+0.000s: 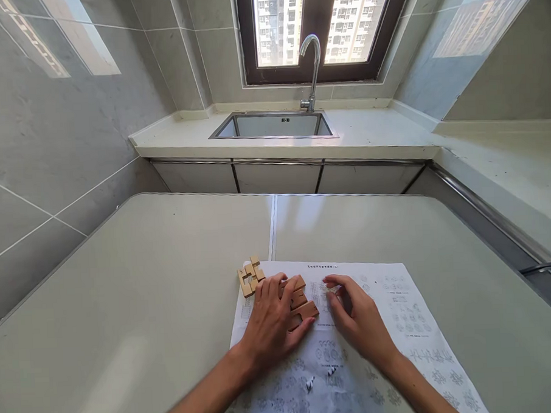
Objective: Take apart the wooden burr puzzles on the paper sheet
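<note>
My left hand [277, 319] lies over several notched wooden puzzle pieces [302, 303] on a printed instruction sheet [399, 323], its fingers curled around them. My right hand [357, 315] rests just to the right on the sheet, fingers bent and pinched near a small pale piece [330, 291] that I cannot make out clearly. A partly assembled wooden block cluster [250, 276] sits at the sheet's upper left corner, a little beyond my left fingers and apart from them.
The sheet lies on a pale table [146, 285] with a seam down its middle. Beyond a gap stands a counter with a steel sink [274, 126] and a curved faucet [312, 71] under a window. Tiled wall runs along the left; another counter runs along the right.
</note>
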The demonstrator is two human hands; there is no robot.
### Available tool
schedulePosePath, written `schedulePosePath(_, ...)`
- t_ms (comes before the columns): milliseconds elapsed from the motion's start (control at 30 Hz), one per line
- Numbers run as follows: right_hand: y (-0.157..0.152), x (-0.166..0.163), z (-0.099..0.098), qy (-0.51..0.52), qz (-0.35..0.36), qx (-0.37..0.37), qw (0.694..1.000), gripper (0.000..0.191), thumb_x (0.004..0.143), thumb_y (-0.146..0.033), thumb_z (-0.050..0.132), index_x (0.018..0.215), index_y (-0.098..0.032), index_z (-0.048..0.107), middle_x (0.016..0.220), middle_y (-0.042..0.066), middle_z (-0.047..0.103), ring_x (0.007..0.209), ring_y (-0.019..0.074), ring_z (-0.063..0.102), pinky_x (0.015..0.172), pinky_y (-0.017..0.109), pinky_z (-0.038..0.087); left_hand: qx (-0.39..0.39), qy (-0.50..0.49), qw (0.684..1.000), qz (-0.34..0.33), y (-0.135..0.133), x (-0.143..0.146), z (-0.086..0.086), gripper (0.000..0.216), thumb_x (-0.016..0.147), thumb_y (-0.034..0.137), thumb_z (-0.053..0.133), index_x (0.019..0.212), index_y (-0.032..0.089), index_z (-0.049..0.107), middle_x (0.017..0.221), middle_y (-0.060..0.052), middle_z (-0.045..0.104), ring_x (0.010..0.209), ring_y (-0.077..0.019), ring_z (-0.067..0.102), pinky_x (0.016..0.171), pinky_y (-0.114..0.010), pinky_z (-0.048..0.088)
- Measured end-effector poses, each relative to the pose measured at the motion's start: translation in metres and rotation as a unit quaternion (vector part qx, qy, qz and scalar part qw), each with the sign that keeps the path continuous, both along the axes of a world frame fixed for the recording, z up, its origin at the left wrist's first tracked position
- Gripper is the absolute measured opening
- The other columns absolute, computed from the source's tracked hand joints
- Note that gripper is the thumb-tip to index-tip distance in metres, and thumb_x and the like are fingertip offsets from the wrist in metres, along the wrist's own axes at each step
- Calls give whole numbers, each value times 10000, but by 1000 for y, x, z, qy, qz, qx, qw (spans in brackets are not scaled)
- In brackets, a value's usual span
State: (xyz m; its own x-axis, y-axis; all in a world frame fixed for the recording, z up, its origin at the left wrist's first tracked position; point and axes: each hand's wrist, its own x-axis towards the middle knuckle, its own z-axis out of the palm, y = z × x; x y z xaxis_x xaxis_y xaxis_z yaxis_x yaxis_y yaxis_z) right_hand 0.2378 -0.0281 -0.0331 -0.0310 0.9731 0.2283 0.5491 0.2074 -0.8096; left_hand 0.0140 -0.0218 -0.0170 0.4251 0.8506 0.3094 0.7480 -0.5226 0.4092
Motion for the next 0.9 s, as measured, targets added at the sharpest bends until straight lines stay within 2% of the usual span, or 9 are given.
schedulePosePath(100,0,0,0,-5,3,-2,1000,234,1040,-352,513,1206,-241,635,1166,103,730,972,270,700,838,405,580,20,4,1000,-4,1,0,-1,653,905,406,738,1462,187,477,1418,-202,513,1269,-381,539,1069,-577,475)
schedulePosePath(267,0,1,-2,-9,13,-5,1000,231,1041,-339,504,1210,-241,626,1176,108,720,978,275,688,860,426,576,51,10,998,-18,3,1,3,409,999,199,583,1403,198,518,1574,-179,458,1468,-354,422,1186,-593,403)
schedulePosePath(433,-1,1,2,-12,18,-7,1000,220,1036,-330,510,1197,-244,633,1174,105,716,1016,279,682,898,439,570,82,7,996,23,7,0,-1,289,1033,127,510,1297,217,584,1502,-150,541,1459,-322,450,1161,-573,445)
schedulePosePath(567,-1,1,4,-7,28,-11,1000,189,1032,-318,516,1156,-247,640,1159,98,716,1038,279,680,908,439,567,114,4,993,44,9,-3,-3,353,994,23,467,1267,206,596,1430,-157,568,1400,-318,497,1119,-559,480)
schedulePosePath(667,0,1,3,-4,35,-3,999,178,1032,-306,516,1140,-248,645,1155,98,713,1054,281,675,918,441,560,130,-2,991,-32,4,-2,0,348,961,4,475,1219,202,599,1307,-140,627,1250,-286,600,1038,-493,534)
schedulePosePath(767,0,1,2,-1,45,5,999,169,1036,-287,506,1120,-251,648,1129,95,717,1047,280,672,900,435,560,105,4,984,-142,-5,2,1,281,961,43,485,1160,203,602,1047,-76,676,897,-194,675,818,-340,579)
schedulePosePath(833,0,1,2,-4,53,7,999,160,1039,-271,498,1085,-254,650,1087,85,722,1009,274,675,874,429,562,81,26,978,-188,-10,4,0,250,970,77,475,1145,207,599,901,-29,657,708,-155,646,643,-271,533)
schedulePosePath(900,1,1,2,-7,65,8,998,158,1040,-256,490,1045,-256,648,1042,78,723,969,268,677,851,427,562,57,45,976,-205,-12,6,-1,220,976,101,474,1119,210,600,820,-3,645,630,-145,637,556,-249,478)
